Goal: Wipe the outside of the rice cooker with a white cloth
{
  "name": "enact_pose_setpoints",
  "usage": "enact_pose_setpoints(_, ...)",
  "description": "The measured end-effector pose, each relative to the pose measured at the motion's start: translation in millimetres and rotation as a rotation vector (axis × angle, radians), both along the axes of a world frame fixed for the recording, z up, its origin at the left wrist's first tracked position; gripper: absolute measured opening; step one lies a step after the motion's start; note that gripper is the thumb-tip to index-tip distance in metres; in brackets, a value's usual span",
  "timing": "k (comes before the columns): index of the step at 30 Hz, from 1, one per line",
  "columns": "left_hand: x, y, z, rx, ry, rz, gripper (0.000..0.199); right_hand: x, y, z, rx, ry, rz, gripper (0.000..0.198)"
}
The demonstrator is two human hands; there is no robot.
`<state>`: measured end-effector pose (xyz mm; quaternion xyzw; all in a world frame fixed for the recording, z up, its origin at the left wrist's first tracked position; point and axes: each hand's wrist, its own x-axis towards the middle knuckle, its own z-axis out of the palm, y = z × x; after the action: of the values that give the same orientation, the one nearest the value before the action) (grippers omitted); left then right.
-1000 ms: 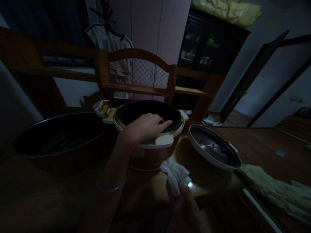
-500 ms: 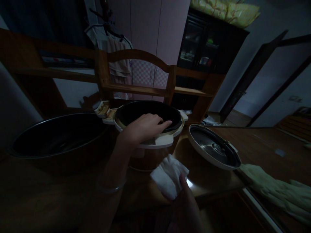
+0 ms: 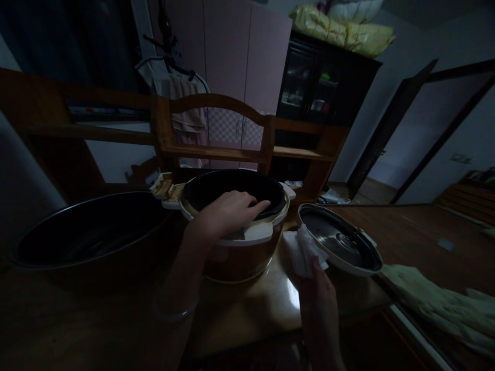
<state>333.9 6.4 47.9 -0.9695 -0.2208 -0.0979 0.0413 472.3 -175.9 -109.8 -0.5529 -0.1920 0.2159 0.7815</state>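
Observation:
In the middle stands a rice cooker [image 3: 237, 260] with a cream rim, brown body and no lid on it. Its black inner pot [image 3: 204, 183] shows inside. My left hand [image 3: 228, 211] lies palm down across the front rim, thumb apart, its fingertips hidden in the pot's dark opening. Right of the cooker, my right hand [image 3: 320, 293] is closed on a folded white tissue or cloth [image 3: 299, 252]. That white piece is in front of the near left edge of the cooker's round lid [image 3: 340, 239], which lies inner side up; whether they touch, I cannot tell.
A large dark basin or pot [image 3: 88, 226] stands left of the cooker on the glossy wooden table [image 3: 247, 319]. Behind rises a wooden shelf frame [image 3: 216, 152]. Pale green fabric [image 3: 436, 304] lies past the table's right edge.
My right hand has moved right and forward with the white piece, from in front of the cooker to beside the lid. My left hand stays on the cooker's rim. The view has tilted slightly upward.

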Motion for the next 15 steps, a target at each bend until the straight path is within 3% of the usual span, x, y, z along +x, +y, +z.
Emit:
enact_pose_setpoints(3, 0.1, -0.5, -0.2, -0.002, 0.011, 0.016, 0.044, 11.0, 18.4, 16.8, -0.047, -0.162, -0.158, 0.053)
enact_pose_setpoints(7, 0.4, -2.2, 1.0, -0.034, -0.006, 0.025, 0.044, 12.6, 57.7, 28.6, 0.011, -0.277, -0.063, 0.053)
enact_pose_setpoints(10, 1.3, -2.6, 1.5, -0.059, -0.011, 0.033, 0.046, 3.0, 78.6, 27.0, 0.058, -0.268, 0.027, 0.052)
enact_pose_setpoints(15, 3.0, -1.1, 0.3, -0.16, -0.073, 0.061, 0.046, -15.9, 80.6, 11.9, 0.052, -0.218, 0.007, 0.053)
